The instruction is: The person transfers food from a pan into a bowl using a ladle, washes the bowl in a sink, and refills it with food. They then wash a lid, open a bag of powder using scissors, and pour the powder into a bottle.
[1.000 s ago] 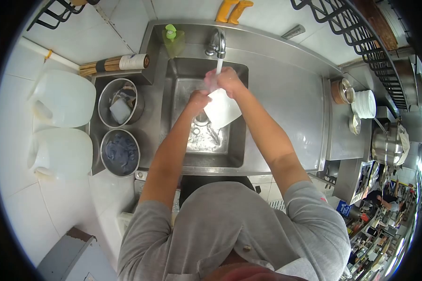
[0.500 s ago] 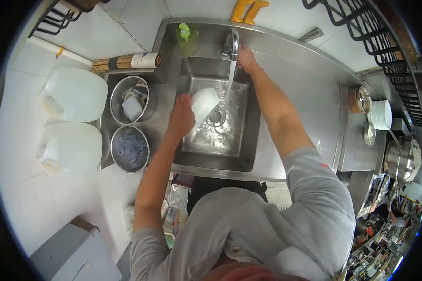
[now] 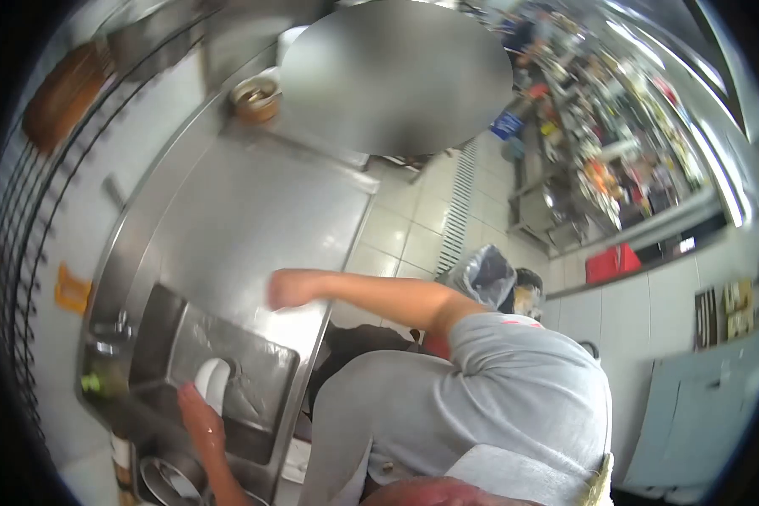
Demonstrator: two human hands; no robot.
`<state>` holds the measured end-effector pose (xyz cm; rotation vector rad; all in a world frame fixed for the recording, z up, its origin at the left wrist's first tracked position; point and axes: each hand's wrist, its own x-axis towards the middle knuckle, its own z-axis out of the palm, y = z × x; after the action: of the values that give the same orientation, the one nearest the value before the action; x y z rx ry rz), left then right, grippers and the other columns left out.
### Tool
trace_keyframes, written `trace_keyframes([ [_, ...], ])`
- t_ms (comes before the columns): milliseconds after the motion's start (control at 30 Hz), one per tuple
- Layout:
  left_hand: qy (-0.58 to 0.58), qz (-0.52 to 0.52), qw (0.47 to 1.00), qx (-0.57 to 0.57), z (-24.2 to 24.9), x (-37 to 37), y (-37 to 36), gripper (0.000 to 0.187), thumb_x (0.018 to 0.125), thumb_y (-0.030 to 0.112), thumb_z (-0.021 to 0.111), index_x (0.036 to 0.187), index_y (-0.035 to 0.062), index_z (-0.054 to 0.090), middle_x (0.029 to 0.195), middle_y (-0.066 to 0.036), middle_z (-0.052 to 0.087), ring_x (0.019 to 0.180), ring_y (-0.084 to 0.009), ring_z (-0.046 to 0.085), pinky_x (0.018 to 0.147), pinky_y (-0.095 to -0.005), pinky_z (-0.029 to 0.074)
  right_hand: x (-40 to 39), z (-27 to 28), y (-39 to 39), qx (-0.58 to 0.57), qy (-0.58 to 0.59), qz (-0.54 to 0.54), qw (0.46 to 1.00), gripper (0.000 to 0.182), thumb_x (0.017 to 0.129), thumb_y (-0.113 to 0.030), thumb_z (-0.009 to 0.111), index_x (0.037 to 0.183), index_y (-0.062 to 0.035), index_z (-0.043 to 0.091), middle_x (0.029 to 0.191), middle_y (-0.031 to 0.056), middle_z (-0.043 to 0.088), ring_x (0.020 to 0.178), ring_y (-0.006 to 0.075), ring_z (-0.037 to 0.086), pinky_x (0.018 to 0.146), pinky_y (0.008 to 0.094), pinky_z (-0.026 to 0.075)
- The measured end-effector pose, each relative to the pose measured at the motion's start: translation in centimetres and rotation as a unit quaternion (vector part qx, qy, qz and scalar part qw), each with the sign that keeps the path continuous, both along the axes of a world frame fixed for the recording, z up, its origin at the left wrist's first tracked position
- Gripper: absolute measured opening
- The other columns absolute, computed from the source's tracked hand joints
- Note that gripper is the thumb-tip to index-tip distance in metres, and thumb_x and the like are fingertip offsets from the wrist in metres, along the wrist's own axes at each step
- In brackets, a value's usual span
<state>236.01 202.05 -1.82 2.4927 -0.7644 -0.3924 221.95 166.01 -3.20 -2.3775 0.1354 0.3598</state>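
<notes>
A: From where you stand, what takes up the most room?

B: A long, brushed stainless-steel surface, shiny and flat, running along a white wall. Next in size is a person in a grey short-sleeved shirt, leaning over its near side.

A: And what is set into the surface?

B: A rectangular steel sink, deep-walled, with a wet gleam on its floor. Just past it, on the person's left, stands a round, open steel pot with something pale inside. Well apart, at the other end of the surface, is a brown round container.

A: Go smaller.

B: On the wall side of the sink is a curved chrome tap, smeared by blur. Within the sink is a smooth white bowl, tilted on its side; I cannot tell whether it touches the floor of the sink.

A: And the hands?

B: The left hand is at the bowl's edge, its fingers pinching the rim. The right hand is out over the surface, beside the sink. It looks loosely curled, but blur hides its fingers, so I cannot tell whether they are pressed together.
</notes>
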Motion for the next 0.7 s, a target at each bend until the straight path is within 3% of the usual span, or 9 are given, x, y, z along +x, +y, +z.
trace_keyframes([
  [100, -0.033, -0.116, 0.993, -0.013, 1.5, -0.9, -7.1, 0.028, 0.096, 0.010, 0.040, 0.117, -0.0023, 0.053, 0.115, -0.025, 0.056, 0.107, -0.0453, 0.054, 0.094, -0.0476, 0.044, -15.3, 3.3, -9.8, 0.170, -0.007, -0.166, 0.971, 0.019, 0.082, -0.017, 0.063, 0.084, -0.0001, 0.072, 0.080, 0.0135, 0.071, 0.073, 0.0231, 0.065, 0.071, 0.0360, 0.052],
  [200, -0.133, -0.249, 0.959, -0.017, 4.0, -3.3, -15.2, 0.028, 0.099, 0.015, 0.039, 0.116, -0.0018, 0.053, 0.113, -0.025, 0.056, 0.105, -0.0448, 0.054, 0.091, -0.0479, 0.044, -30.2, 5.6, -16.1, 0.480, -0.056, -0.415, 0.771, 0.026, 0.091, -0.019, 0.063, 0.106, 0.0004, 0.072, 0.103, 0.0140, 0.073, 0.089, 0.0234, 0.071, 0.083, 0.0363, 0.056],
  [267, -0.112, -0.281, 0.952, -0.032, 7.1, -6.3, -22.0, 0.028, 0.100, 0.016, 0.038, 0.116, -0.0019, 0.053, 0.112, -0.025, 0.056, 0.106, -0.0444, 0.054, 0.091, -0.0475, 0.044, -38.2, 1.6, -18.5, -0.149, 0.052, -0.504, 0.849, 0.029, 0.091, -0.024, 0.066, 0.109, -0.0017, 0.072, 0.107, 0.0150, 0.072, 0.098, 0.0248, 0.069, 0.086, 0.0405, 0.054],
  [333, -0.085, -0.293, 0.951, -0.043, 8.8, -9.3, -28.4, 0.029, 0.101, 0.017, 0.037, 0.117, -0.0019, 0.052, 0.113, -0.024, 0.056, 0.106, -0.0439, 0.054, 0.091, -0.0470, 0.044, -45.9, 0.4, -18.7, 0.023, 0.017, -0.573, 0.819, 0.034, 0.089, -0.030, 0.068, 0.111, -0.0045, 0.072, 0.108, 0.0161, 0.071, 0.104, 0.0260, 0.067, 0.089, 0.0411, 0.052],
  [400, -0.179, -0.383, 0.903, -0.073, 9.2, -12.1, -34.9, 0.029, 0.101, 0.017, 0.038, 0.118, -0.0022, 0.051, 0.114, -0.024, 0.056, 0.106, -0.0436, 0.054, 0.092, -0.0466, 0.044, -51.3, 0.1, -18.2, 0.396, -0.116, -0.683, 0.602, 0.040, 0.087, -0.031, 0.069, 0.113, -0.0018, 0.070, 0.107, 0.0175, 0.071, 0.102, 0.0259, 0.067, 0.090, 0.0383, 0.050],
  [467, -0.129, -0.397, 0.908, -0.043, 10.8, -16.4, -41.8, 0.026, 0.097, 0.010, 0.042, 0.118, -0.0026, 0.051, 0.114, -0.024, 0.055, 0.105, -0.0438, 0.054, 0.091, -0.0471, 0.044, -57.8, -5.9, -18.5, -0.076, -0.035, -0.661, 0.746, 0.039, 0.087, -0.031, 0.071, 0.113, -0.0024, 0.071, 0.107, 0.0137, 0.072, 0.098, 0.0227, 0.067, 0.084, 0.0378, 0.051],
  [567, -0.173, -0.482, 0.857, -0.060, 11.0, -22.1, -51.1, 0.030, 0.091, 0.001, 0.047, 0.120, -0.0029, 0.050, 0.115, -0.023, 0.055, 0.105, -0.0434, 0.054, 0.091, -0.0476, 0.045, -66.1, -6.6, -19.5, 0.507, -0.151, -0.719, 0.451, 0.039, 0.085, -0.028, 0.074, 0.118, -0.0071, 0.071, 0.111, 0.0143, 0.072, 0.108, 0.0260, 0.067, 0.093, 0.0375, 0.050],
  [667, -0.201, -0.544, 0.810, -0.087, 10.2, -27.9, -59.1, 0.036, 0.087, -0.002, 0.050, 0.123, -0.0024, 0.049, 0.116, -0.022, 0.054, 0.107, -0.0424, 0.053, 0.092, -0.0478, 0.046, -72.1, -11.5, -20.9, -0.012, -0.013, -0.783, 0.621, 0.035, 0.083, -0.028, 0.074, 0.111, -0.0065, 0.073, 0.111, 0.0142, 0.072, 0.103, 0.0236, 0.068, 0.090, 0.0357, 0.051],
  [700, -0.201, -0.557, 0.800, -0.093, 10.3, -30.0, -61.6, 0.038, 0.086, -0.003, 0.050, 0.123, -0.0020, 0.049, 0.116, -0.022, 0.054, 0.108, -0.0420, 0.053, 0.092, -0.0478, 0.047, -72.2, -9.2, -22.2, 0.223, -0.151, -0.831, 0.486, 0.029, 0.080, -0.027, 0.074, 0.099, -0.0046, 0.074, 0.101, 0.0151, 0.074, 0.090, 0.0241, 0.071, 0.082, 0.0358, 0.054],
])
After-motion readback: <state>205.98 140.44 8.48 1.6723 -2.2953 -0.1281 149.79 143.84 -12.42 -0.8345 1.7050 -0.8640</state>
